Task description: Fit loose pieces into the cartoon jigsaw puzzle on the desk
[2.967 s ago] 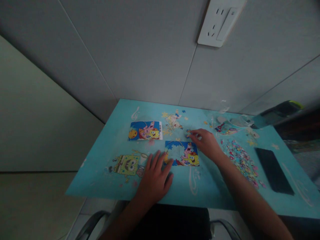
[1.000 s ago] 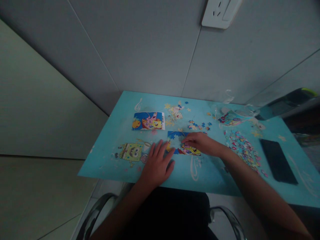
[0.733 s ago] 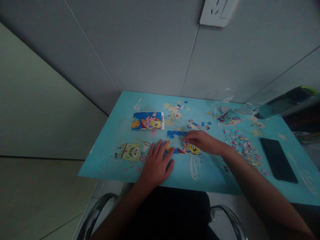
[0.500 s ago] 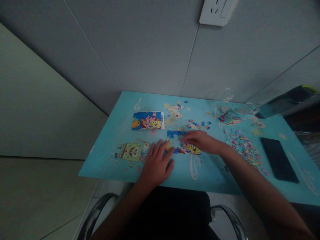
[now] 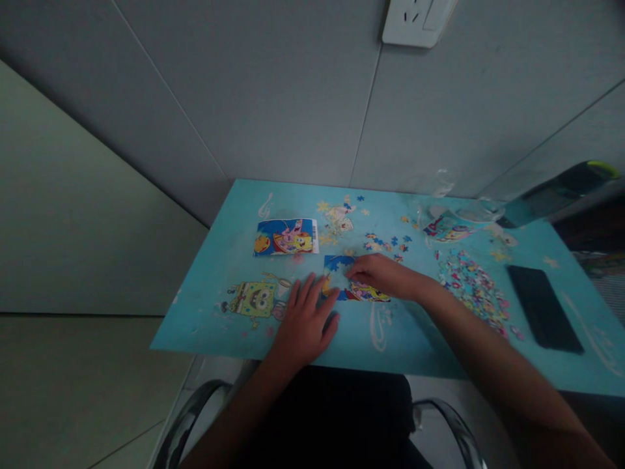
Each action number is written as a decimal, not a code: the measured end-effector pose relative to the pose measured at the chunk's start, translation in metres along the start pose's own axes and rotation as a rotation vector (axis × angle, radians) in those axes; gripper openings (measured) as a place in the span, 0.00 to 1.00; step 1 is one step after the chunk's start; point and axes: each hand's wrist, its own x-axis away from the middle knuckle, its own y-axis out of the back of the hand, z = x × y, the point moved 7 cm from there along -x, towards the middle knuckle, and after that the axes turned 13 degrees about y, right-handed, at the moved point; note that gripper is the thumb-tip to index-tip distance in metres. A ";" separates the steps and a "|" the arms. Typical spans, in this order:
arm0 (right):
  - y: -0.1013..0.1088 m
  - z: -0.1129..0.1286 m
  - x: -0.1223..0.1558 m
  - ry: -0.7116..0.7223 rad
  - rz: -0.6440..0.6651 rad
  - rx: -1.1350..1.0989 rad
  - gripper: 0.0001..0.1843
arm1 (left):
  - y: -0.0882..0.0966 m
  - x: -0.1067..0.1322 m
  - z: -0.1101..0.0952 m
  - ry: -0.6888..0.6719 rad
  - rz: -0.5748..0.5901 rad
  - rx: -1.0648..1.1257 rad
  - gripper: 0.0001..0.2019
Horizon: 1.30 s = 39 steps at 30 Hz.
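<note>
A partly assembled jigsaw puzzle (image 5: 371, 291) with a blue, red and yellow cartoon picture lies on the table, with a gap in its middle. My left hand (image 5: 305, 322) rests flat with fingers spread, its fingertips at the puzzle's left edge. Over the gap and the upper right part, my right hand (image 5: 374, 270) is closed in a pinch, fingertips pointing down. Whatever is between those fingertips is hidden. Behind the puzzle to the left lies a picture card (image 5: 286, 236) with a similar cartoon scene. Loose blue and yellow puzzle pieces (image 5: 381, 242) are scattered just behind my right hand.
A heap of small multicoloured pieces (image 5: 471, 283) lies right of my right forearm, beside a black phone (image 5: 544, 308). Clear plastic packaging (image 5: 452, 228) and a dark bottle (image 5: 556, 195) lie at the back right. The blue table (image 5: 205, 326) meets a grey wall (image 5: 293, 98).
My right hand has shifted slightly left over the puzzle, its fingertips now deeper in the gap. My left hand has stayed in place. The view has shifted slightly.
</note>
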 end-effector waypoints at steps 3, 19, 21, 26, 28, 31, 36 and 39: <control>0.002 0.000 -0.003 -0.011 -0.029 -0.010 0.12 | 0.000 0.001 0.000 0.000 -0.001 -0.001 0.23; 0.019 -0.002 0.001 -0.041 -0.151 -0.141 0.12 | -0.002 0.000 0.001 -0.005 -0.003 0.005 0.24; 0.028 -0.014 0.003 -0.114 -0.235 -0.104 0.12 | -0.001 0.000 0.002 -0.007 -0.011 0.013 0.24; 0.040 -0.049 0.003 -0.320 -0.403 -0.027 0.12 | -0.001 0.000 0.003 -0.009 -0.025 0.011 0.24; 0.041 -0.056 -0.002 -0.345 -0.406 0.015 0.12 | -0.001 0.000 0.003 -0.021 -0.027 -0.005 0.25; 0.043 -0.061 -0.014 -0.330 -0.386 0.110 0.12 | -0.001 0.000 0.003 -0.036 -0.053 -0.021 0.25; 0.045 -0.057 -0.029 -0.309 -0.329 0.166 0.11 | 0.002 -0.001 0.002 -0.065 -0.124 -0.058 0.24; 0.046 -0.045 -0.025 -0.294 -0.275 0.162 0.11 | 0.001 -0.001 0.003 -0.102 -0.172 -0.081 0.25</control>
